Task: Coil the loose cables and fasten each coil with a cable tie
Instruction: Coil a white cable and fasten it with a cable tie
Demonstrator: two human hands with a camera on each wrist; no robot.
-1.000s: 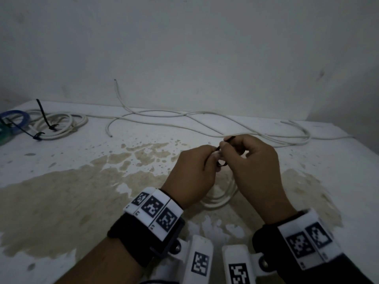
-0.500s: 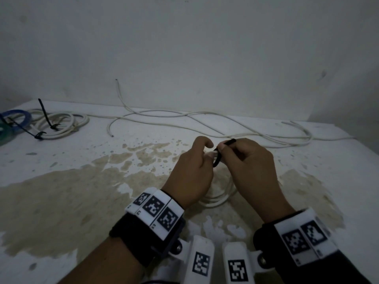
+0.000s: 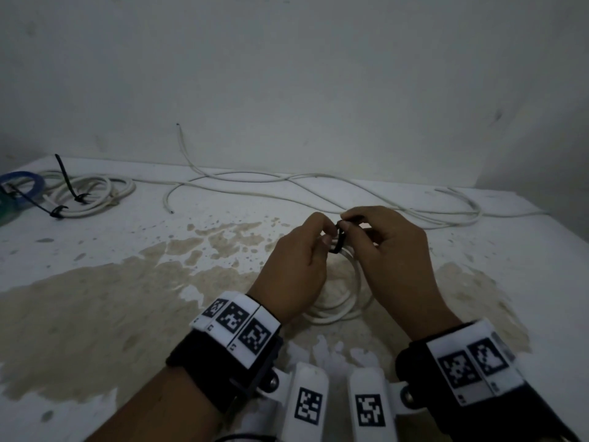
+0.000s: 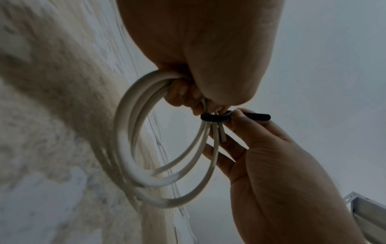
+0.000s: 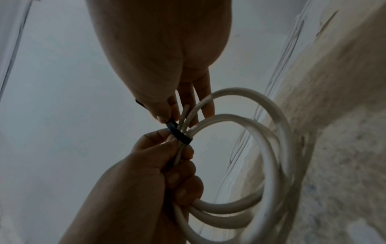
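gripping the white coil (image 3: 338, 309) above the counter (image 3: 127, 244), the left hand (image 3: 294, 269) bunches its turns so the right hand (image 3: 393, 250), fingers pinched on the black cable tie (image 3: 338, 240), can cinch the loop around them.

Smooth white cable coil (image 4: 133, 148); matt black tie (image 4: 215, 117); rough stained tabletop (image 3: 95, 298).

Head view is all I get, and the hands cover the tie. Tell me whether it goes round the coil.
Observer: Yes. The black cable tie wraps all strands of the white coil.
Operator: Report who holds what.
Observer: The left hand grips the bundled strands; the right hand pinches the tie.
Operator: Check for a loose end.
Observer: One cut cable end pokes out just past the tie.
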